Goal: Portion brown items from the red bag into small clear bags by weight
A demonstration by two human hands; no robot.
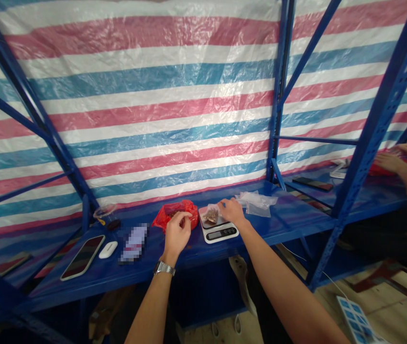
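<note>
My left hand (177,234) is over the open red plastic bag (160,217), which has small brown pieces inside. Its fingers are drawn together, and whatever is between them is hidden. On the white digital scale (205,236) lies a small clear plastic bag (211,216) with brown pieces in it. My right hand (232,211) reaches over the scale's right side, its curled fingertips at the edge of that small bag. Just beyond this hand lie several flat clear plastic bags (258,203) on the blue shelf (278,224).
Left of the red bag are a phone (83,258), a white earbud case (108,250), a blurred-out item (134,243) and a clear plastic cup (105,212). Blue uprights (379,110) frame the shelf. Another person's hands (391,160) work at far right. A power strip (356,317) lies below.
</note>
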